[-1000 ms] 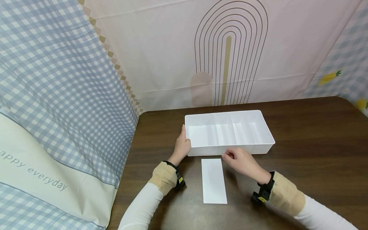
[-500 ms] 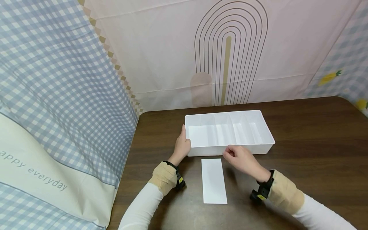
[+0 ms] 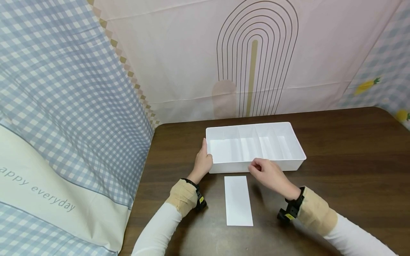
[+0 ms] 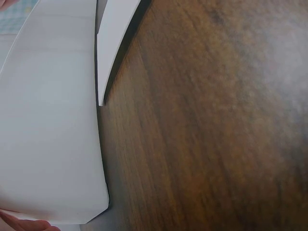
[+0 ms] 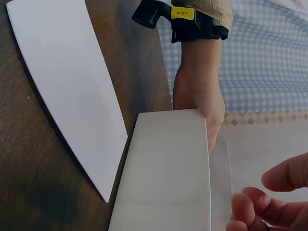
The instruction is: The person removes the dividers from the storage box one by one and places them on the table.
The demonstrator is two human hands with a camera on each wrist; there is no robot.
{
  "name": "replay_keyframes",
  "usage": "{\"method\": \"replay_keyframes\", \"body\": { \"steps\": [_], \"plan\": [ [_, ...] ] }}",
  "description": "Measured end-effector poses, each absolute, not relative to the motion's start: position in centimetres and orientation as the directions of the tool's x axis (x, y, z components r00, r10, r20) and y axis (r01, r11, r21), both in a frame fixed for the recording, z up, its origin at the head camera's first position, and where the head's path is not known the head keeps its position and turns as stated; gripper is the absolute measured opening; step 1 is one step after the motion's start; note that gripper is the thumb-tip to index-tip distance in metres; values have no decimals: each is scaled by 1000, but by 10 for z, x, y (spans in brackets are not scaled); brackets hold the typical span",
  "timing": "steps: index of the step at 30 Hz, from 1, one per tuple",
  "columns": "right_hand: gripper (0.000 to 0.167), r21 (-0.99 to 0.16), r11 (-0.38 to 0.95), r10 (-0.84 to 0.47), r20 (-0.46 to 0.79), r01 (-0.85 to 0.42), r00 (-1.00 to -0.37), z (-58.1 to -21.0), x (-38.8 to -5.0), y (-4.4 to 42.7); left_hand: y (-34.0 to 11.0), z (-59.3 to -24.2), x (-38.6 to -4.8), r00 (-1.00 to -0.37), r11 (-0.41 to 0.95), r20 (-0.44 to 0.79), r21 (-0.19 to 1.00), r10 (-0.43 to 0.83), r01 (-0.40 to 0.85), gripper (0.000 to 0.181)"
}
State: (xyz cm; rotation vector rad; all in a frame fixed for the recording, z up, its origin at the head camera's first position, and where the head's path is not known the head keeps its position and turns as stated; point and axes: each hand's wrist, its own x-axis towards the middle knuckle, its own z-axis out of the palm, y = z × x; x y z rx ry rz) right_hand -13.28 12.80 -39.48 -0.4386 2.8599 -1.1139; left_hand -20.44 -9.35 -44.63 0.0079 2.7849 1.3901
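A white drawer-organizer box [image 3: 256, 167], divided into several compartments, stands on the table. My left hand [image 3: 202, 164] holds its left end, the index finger along the side wall and the thumb at the front corner. In the right wrist view that hand [image 5: 202, 96] wraps the far end of the box [image 5: 168, 168]. Over the box's front rim hovers my right hand [image 3: 269, 176], its fingers loosely curled. A gap shows between thumb and fingertips [image 5: 257, 199], with nothing held. In front of the box a white rectangular panel [image 3: 238, 201] lies flat.
The brown wooden table [image 3: 346, 170] extends left and right of the box. A pale curtain [image 3: 179, 64] hangs along its back edge, and a blue checked cloth [image 3: 80, 89] falls at the left side.
My right hand has risen a little and moved slightly away from me, towards the box's rim. The left hand, box and panel stay in place.
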Motion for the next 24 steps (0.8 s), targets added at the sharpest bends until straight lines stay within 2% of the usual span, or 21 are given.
{"method": "replay_keyframes", "body": {
  "steps": [10,24],
  "plan": [
    [16,-649,706,-266,129,-284,-955,-390,-138,126,-94,-446,-204,-1000,600,-16,800,19,-1,66],
    [18,-644,710,-248,152,-286,-957,-389,-147,124,-93,-448,-205,-999,573,-25,820,27,-5,66]
  ]
}}
